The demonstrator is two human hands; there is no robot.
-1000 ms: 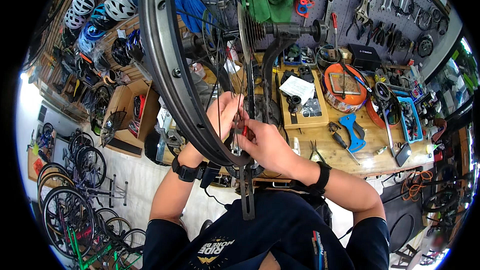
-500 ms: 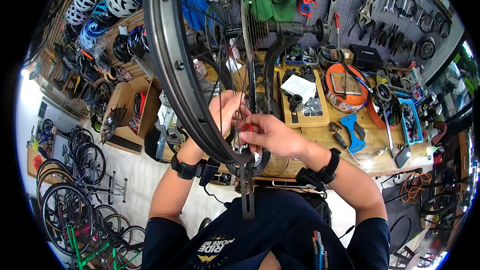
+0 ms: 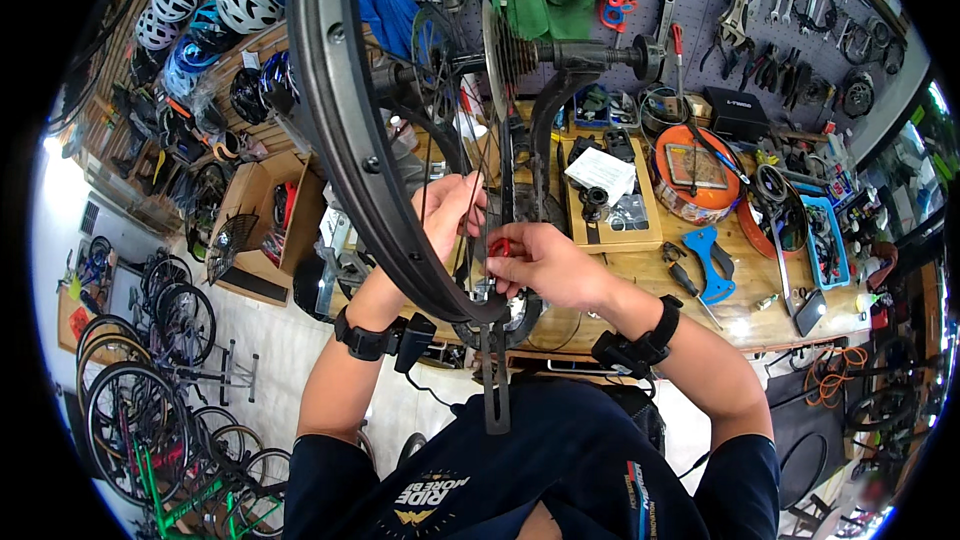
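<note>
A bicycle wheel with a dark rim (image 3: 335,100) and thin spokes stands upright in a black truing stand (image 3: 545,105), its cassette and hub (image 3: 515,50) at the top centre. My right hand (image 3: 545,265) pinches a small red spoke tool (image 3: 500,247) against a spoke close to the rim's lower part. My left hand (image 3: 447,212) reaches through behind the rim and its fingers hold the spokes just beside the red tool. Both wrists carry black bands.
A wooden workbench (image 3: 745,315) behind the wheel holds an orange round tin (image 3: 695,175), a blue tool (image 3: 712,262), a blue tray (image 3: 825,240) and small parts. A pegboard of tools (image 3: 760,15) hangs above. Helmets (image 3: 205,0) and parked bicycles (image 3: 140,410) fill the left.
My right hand has shifted a little to the right and turned with the red tool on the spoke. My left hand stays on the spokes; the wheel looks barely moved.
</note>
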